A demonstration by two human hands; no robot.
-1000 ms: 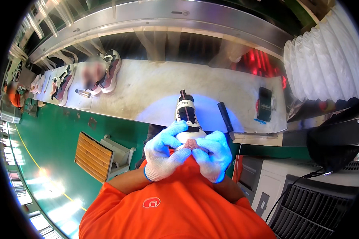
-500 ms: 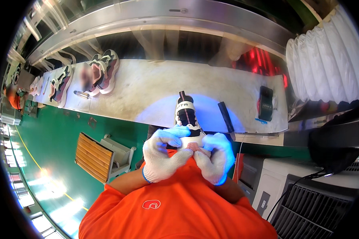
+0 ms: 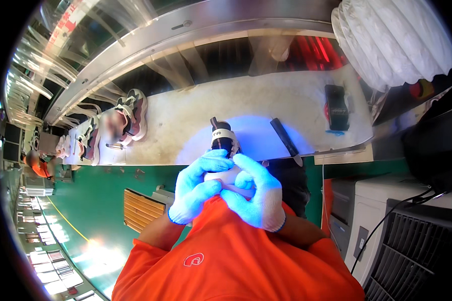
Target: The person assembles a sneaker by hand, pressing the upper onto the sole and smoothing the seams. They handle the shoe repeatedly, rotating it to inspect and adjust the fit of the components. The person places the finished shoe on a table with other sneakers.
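A black and white shoe (image 3: 225,175) is between my two hands at the near edge of the workbench, its toe toward my body and its dark tongue pointing away. My left hand (image 3: 197,186), in a knit glove, grips the left side of the toe, thumb near the sole and fingers over the upper. On the other side my gloved right hand (image 3: 258,196) holds the toe, its index finger reaching along the shoe and its thumb low by the sole edge. Blue light falls on both gloves and the shoe. My fingers hide much of the toe.
On the workbench (image 3: 196,108) lie a black-handled tool (image 3: 284,137) with a pale tip, a black phone-like device (image 3: 337,108), dark and pink shoes (image 3: 135,118), and a small tube (image 3: 114,146). A white ribbed duct (image 3: 391,42) hangs at right; a wooden-slatted seat (image 3: 143,209) stands at lower left.
The view has turned and shifted. Both hands have closed in around the toe, and the right index finger now stretches along the shoe. Blue light covers more of the gloves.
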